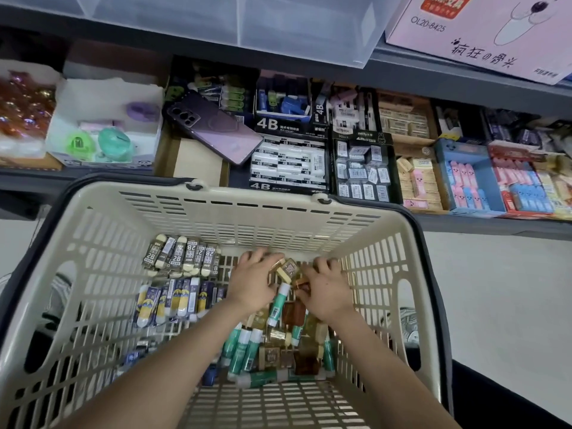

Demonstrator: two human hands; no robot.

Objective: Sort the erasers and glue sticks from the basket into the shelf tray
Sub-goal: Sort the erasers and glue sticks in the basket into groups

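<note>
Both my hands reach deep into the beige slotted basket [216, 209]. My left hand [252, 281] and my right hand [325, 289] curl around a cluster of small brown wrapped erasers [286, 270] held between them. Below the hands lies a heap of green-and-white glue sticks [244, 348] mixed with more brown erasers [305, 360]. Along the basket's left side sit a row of 2B erasers [182, 255] and a row of blue-and-yellow erasers [176, 300]. The shelf tray [195, 164] behind the basket shows a bare cardboard compartment.
A purple phone [213, 128] lies tilted over the shelf boxes. Boxes of 4B erasers [288, 165], small white erasers [363, 171] and pink and blue erasers [467, 181] line the shelf. A clear bin [247, 20] and pink carton [483, 32] overhang above.
</note>
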